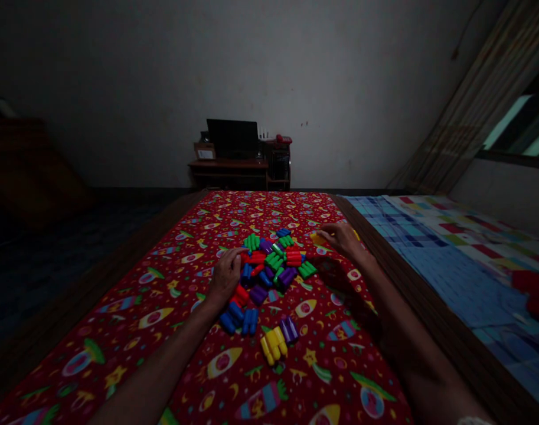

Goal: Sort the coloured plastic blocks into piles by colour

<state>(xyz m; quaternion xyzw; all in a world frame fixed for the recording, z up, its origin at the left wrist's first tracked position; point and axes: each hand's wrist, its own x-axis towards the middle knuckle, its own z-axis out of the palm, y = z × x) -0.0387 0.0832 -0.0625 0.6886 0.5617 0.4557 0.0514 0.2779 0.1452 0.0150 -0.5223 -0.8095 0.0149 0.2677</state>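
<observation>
Upon the red rocket-print cloth (pixel 139 359), the left hand (pixel 227 274) lies at the left edge of a loose, uncontained pile of multicoloured ribbed plastic blocks (pixel 274 261); its grip cannot be determined. Rightward, apart from the pile, the right hand (pixel 343 237) pinches a yellow plastic block (pixel 316 238); a light, steady hold is advisable.

Pile (pixel 274 260) pretty much clogs the middle, and the left hand (pixel 228 271) walls off one side. Far end of the cloth (pixel 273 203) is wide open, plus a narrow gap between pile and right hand (pixel 340 237).
</observation>
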